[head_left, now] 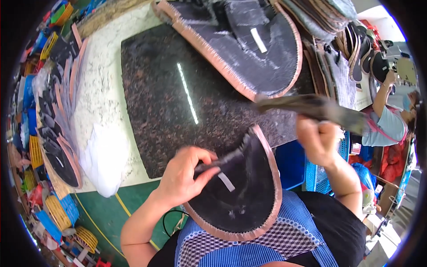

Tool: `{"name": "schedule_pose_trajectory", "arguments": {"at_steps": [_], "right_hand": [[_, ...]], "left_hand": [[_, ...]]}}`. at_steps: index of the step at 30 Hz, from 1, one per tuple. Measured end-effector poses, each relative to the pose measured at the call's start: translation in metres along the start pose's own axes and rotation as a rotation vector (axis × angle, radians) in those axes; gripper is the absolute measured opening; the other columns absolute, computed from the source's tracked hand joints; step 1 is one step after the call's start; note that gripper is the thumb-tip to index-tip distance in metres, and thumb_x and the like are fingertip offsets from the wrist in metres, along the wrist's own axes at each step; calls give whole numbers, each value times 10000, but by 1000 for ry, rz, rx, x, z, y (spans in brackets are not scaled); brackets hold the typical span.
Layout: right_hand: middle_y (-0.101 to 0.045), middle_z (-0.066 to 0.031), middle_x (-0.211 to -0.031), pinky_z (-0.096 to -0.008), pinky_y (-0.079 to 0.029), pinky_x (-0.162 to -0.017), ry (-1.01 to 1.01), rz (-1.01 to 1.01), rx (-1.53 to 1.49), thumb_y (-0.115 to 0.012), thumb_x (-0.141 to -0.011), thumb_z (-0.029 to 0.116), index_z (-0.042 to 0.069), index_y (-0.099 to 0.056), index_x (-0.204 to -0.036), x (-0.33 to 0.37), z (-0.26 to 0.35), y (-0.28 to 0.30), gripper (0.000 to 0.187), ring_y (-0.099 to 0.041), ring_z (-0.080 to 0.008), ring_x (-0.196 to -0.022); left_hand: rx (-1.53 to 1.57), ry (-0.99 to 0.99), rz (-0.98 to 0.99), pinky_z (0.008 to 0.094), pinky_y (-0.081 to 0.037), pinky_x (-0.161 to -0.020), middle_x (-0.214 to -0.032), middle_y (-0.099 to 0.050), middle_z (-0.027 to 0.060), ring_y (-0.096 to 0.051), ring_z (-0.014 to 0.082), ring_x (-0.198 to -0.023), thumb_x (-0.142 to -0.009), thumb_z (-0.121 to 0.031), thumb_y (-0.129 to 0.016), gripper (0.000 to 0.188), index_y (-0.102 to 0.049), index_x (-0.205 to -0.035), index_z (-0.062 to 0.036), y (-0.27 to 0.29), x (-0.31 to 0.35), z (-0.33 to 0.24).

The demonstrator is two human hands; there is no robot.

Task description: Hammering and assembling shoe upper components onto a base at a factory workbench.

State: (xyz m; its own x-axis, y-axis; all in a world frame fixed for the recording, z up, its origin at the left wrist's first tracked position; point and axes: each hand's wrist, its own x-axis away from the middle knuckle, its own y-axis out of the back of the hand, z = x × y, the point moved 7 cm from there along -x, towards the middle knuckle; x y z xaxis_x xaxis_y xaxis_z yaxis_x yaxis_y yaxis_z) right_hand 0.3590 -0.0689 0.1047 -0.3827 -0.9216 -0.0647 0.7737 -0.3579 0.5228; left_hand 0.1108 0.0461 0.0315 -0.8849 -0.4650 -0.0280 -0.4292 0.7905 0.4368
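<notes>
My left hand (184, 175) pinches the upper left edge of a black bag-flap-like panel (249, 187). The panel has a rounded bottom, a pinkish-brown stitched border and a small white label. It is held over the near edge of the table, in front of my apron. My right hand (318, 140) is closed round a long, dark, hammer-like tool (311, 108), raised to the right of the panel. Motion blurs the tool, so its exact kind is unclear. A larger similar black panel (262, 66) lies at the far side of a dark speckled stone slab (164, 98).
The slab rests on a pale table (95, 75). A white cloth or bag (106, 160) lies at its left edge, near stacked panels (60, 129). More panels (327, 18) are piled at far right. A blue bin (290, 164) stands below right. Another person (387, 124) works at right.
</notes>
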Motion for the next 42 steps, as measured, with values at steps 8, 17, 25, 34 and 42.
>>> {"name": "schedule_pose_trajectory", "arguments": {"at_steps": [8, 17, 25, 34, 42], "right_hand": [[-339, 25, -554, -224, -210, -372, 99, -558, -406, -480, -1077, 298, 81, -442, -746, 38, 0, 104, 398, -304, -60, -418], [-504, 57, -652, -227, -318, -449, -274, -207, -257, -582, -1041, 240, 95, -552, -879, -39, -54, -4, 220, -433, -32, -525], [-395, 32, -604, -256, -185, -455, -12, -488, -120, -528, -1068, 297, 99, -519, -790, -9, -61, 49, 341, -312, -48, -489], [-368, 44, -561, -216, -178, -384, -48, -260, -187, -523, -1072, 255, 127, -466, -760, -46, 0, -28, 342, -273, -27, -421], [-530, 5, -845, -214, -403, -562, 171, 438, -538, -722, -913, 71, 44, -527, -1006, -142, 136, -245, 218, -502, -64, -682]], "left_hand": [[71, -344, -94, 309, -493, -948, -1064, -664, 56, -636, 157, -1087, -867, -177, -802, 367, -589, -1129, -34, 31, -205, -96], [-799, -659, -529, 424, -494, -894, -1062, -604, 93, -600, 291, -1012, -753, -293, -823, 432, -649, -1090, -86, 49, -230, -81], [-664, -418, -749, 449, -466, -953, -1083, -658, 81, -603, 324, -1055, -828, -48, -664, 340, -690, -1155, -135, 221, -43, 23], [-1354, 317, -556, 448, -464, -975, -1222, -601, 105, -555, 349, -1180, -759, -99, -767, 434, -619, -1166, -73, 385, 178, 93], [-1435, -13, -665, 362, -513, -826, -1029, -660, 55, -637, 261, -975, -814, -68, -732, 121, -663, -907, -32, 335, 177, 20]]}}
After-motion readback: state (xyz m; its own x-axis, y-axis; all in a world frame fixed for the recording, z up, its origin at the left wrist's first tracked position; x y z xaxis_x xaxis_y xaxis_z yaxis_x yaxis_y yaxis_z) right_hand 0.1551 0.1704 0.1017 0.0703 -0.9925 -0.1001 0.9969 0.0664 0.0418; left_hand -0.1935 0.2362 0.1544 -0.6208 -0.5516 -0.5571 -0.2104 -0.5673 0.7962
